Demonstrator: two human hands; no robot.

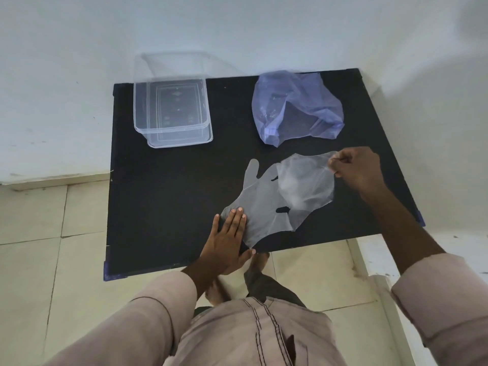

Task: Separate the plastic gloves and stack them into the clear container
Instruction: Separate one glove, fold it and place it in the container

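While our left hand (228, 240) lay flat, pinning the thin translucent plastic gloves (266, 204) to the black surface (171, 186), our right hand (356, 167) pinched the top layer's cuff. Peeling slowly seemed wisest, keeping the lower glove still.

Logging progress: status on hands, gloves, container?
Left hand flat, pinning thin clear plastic gloves. Right hand pinching top layer's cuff. Clear rectangular plastic container empty. Nothing blocking.

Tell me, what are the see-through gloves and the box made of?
The gloves look like thin, filmy plastic: cloudy-clear, wrinkling where the right hand pinches one. The clear container looks like stiff, glossy plastic: it keeps straight walls and the table shows through.
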